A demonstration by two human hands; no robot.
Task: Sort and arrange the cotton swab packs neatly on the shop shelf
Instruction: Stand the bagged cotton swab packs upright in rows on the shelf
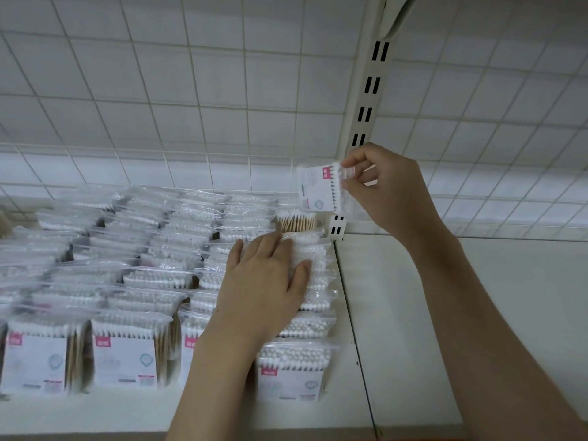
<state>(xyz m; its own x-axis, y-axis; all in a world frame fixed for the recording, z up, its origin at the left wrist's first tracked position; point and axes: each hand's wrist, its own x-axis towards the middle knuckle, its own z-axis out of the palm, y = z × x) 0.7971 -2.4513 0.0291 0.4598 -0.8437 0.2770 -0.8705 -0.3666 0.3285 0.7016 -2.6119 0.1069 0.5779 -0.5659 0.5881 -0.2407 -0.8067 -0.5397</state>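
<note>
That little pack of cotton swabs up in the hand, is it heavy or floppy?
Probably light: the right hand holds the pack up by just a pinch at one edge. The clear bag looks crinkly and likely a bit slippery, but the swabs packed inside probably keep it fairly stiff. It stays flat rather than drooping.

White wire grid backs slotted upright.

Upright clear swab packs in shelf rows

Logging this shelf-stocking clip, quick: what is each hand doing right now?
Left hand: open, flat on the rightmost row of packs.
Right hand: pinching one cotton swab pack above the back.
</note>
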